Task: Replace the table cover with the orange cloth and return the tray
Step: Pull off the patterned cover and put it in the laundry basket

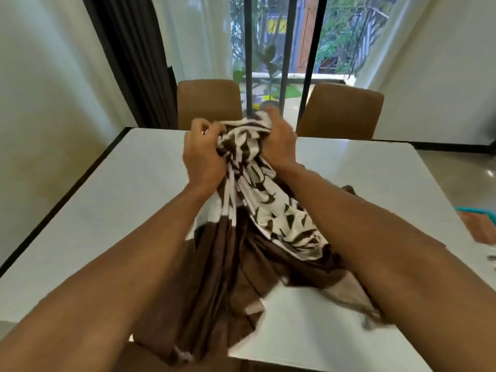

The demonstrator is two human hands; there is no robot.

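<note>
A brown and white patterned table cover [257,237] is bunched up over the middle of the white table [107,200]. My left hand [205,154] and my right hand [279,140] both grip its gathered top, raised above the tabletop. The cloth's brown lower part trails down over the table's near edge. At the right edge of the view lies a teal tray [465,213] with something orange [480,229] in it, only partly in frame.
Two brown chairs [209,103] [341,111] stand at the table's far side, before a barred window. A dark curtain [134,63] hangs at the back left. A small dark object [491,257] lies at the far right edge.
</note>
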